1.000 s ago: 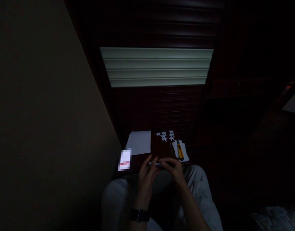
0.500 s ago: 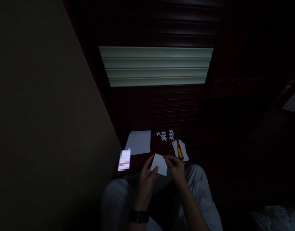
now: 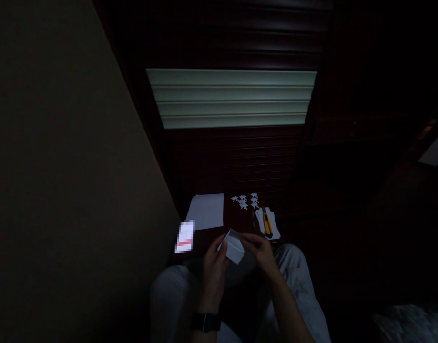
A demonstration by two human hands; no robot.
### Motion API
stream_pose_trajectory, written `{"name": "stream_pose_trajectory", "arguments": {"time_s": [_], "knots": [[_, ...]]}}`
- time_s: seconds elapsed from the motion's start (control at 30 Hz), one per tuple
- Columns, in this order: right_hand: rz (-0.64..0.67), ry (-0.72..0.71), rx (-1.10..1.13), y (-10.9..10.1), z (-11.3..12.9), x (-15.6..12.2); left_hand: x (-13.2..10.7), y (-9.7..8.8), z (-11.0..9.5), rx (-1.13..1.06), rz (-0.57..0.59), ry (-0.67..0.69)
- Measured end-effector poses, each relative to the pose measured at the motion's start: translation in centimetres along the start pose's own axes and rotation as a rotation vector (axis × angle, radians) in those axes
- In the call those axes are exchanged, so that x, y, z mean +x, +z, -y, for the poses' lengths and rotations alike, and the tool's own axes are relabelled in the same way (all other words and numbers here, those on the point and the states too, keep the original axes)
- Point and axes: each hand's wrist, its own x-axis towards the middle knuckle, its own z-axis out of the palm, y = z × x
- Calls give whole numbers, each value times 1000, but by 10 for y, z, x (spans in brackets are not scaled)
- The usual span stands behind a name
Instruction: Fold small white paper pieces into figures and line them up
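Note:
A small white piece of paper [image 3: 235, 249], creased and partly raised along a fold, is held above my lap. My left hand [image 3: 216, 257] grips its left side, with the thumb on top and the fingers behind. At the upper right edge, my right hand [image 3: 259, 248] pinches the same paper; some of its fingertips are hidden. Just beyond, on the small dark table, several white star-like paper shapes [image 3: 243, 205] lie in a cluster. A yellow utility knife [image 3: 267, 226] rests on a small stack of white paper [image 3: 274, 224].
Larger white sheets [image 3: 206, 211] lie at the table's left. In front of them is a bright pixelated rectangle [image 3: 185, 237]. A thin dark tool [image 3: 253, 219] lies left of the knife. A wall [image 3: 79, 190] rises at left, and slatted panels [image 3: 233, 157] stand behind the table.
The paper has tilted and shifted slightly left, and its upper part now stands up along a crease. My left thumb has moved up and left over it.

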Motion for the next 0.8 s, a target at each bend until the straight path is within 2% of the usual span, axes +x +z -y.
{"name": "stream_pose_trajectory", "arguments": {"time_s": [0.2, 0.3, 0.43, 0.53, 0.6, 0.67, 0.8], "knots": [[-125, -80, -257, 7, 1, -2, 4, -1, 8, 157, -102, 10], [-106, -143, -330, 11, 9, -5, 6, -1, 15, 237, -169, 36], [-69, -190, -357, 13, 20, -9, 7, -4, 19, 263, -188, 69], [-34, -194, -350, 12, 26, -11, 5, -5, 19, 237, -161, 51], [-22, -179, -333, 12, 28, -11, 3, -6, 18, 185, -192, 11], [-25, -134, -300, 12, 27, -11, 1, -5, 17, 90, -239, -32], [-66, -35, -270, 14, 23, -9, 0, -2, 16, -96, -222, -38]]}}
